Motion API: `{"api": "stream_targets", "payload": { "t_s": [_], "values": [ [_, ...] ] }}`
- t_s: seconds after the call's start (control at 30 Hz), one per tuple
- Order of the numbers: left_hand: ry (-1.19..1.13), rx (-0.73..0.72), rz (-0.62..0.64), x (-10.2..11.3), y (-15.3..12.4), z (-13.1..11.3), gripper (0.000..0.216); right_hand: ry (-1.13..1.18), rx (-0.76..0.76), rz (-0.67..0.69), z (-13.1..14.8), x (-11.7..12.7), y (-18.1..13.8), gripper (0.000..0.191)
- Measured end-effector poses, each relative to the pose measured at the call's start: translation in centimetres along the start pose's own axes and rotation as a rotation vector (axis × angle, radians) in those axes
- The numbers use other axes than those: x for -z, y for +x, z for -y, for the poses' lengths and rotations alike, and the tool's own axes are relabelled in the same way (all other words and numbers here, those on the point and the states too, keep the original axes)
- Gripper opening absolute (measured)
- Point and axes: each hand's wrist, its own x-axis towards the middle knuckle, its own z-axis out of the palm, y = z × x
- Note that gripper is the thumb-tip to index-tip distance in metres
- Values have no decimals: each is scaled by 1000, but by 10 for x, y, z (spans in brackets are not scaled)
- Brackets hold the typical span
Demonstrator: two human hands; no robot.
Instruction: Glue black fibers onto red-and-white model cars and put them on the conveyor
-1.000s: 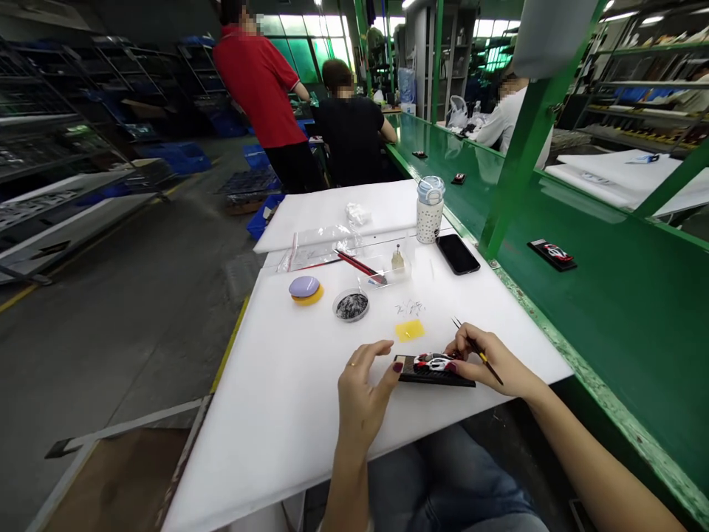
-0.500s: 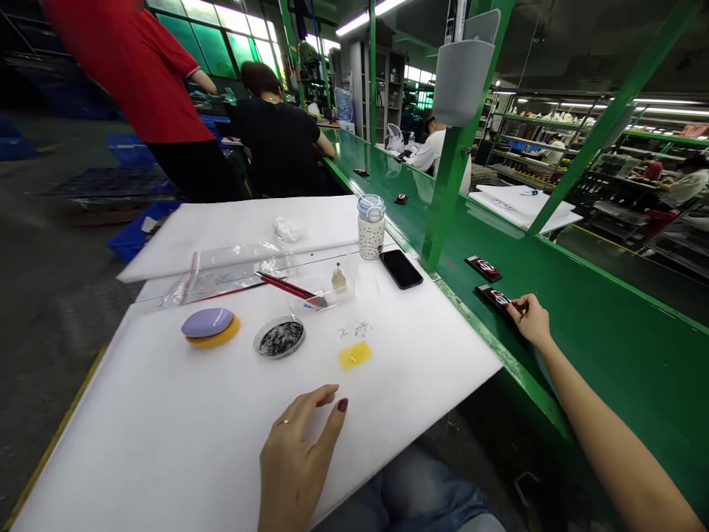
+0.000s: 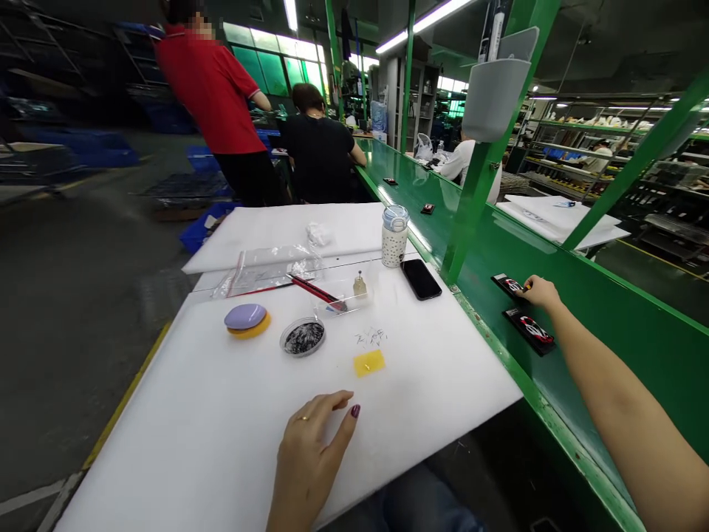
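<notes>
Left hand: the left hand (image 3: 310, 451) lies palm down at the near edge of the white worktop (image 3: 166, 443). Its fingers are loosely spread and hold nothing. The forearm is cut off by the frame's bottom.
Right hand: the right hand (image 3: 540, 293) reaches past the worktop's right edge onto the green belt (image 3: 609, 347). Its fingertips meet the far car, but the back of the hand hides them, so I cannot tell whether they pinch it. A yellow speck at the fingertips is too small to identify.
Far car: the far car (image 3: 508, 284) is a toy on a black base on the belt, partly covered by the right hand.
Near car: the near car (image 3: 529, 329) is another toy on a black base, on the belt just beside the right wrist.
Worktop middle: a yellow pad (image 3: 368, 363), with tiny parts just beyond it that are too small to make out. A dish (image 3: 302, 337) of dark bits sits to the left.
Far right corner: a phone (image 3: 421, 278) lies face down beside a bottle (image 3: 394, 236).
</notes>
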Motion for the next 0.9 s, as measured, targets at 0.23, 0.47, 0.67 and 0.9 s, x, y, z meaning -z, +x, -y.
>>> {"api": "stream_targets", "payload": {
  "t_s": [0.23,0.47,0.67,0.9],
  "values": [
    [66,-80,30,-1,3,9,39,36,83,-116,37,36,-48,24],
    [268,-374,123,-4,-8,19,118,525,762,-20,84,33,-268,37],
    [400,-395,116,17,-48,27,147,679,882,-26,139,-39,-408,22],
    [506,-382,121,19,-57,20,122,743,924,137,195,-26,-314,16]
  ]
}}
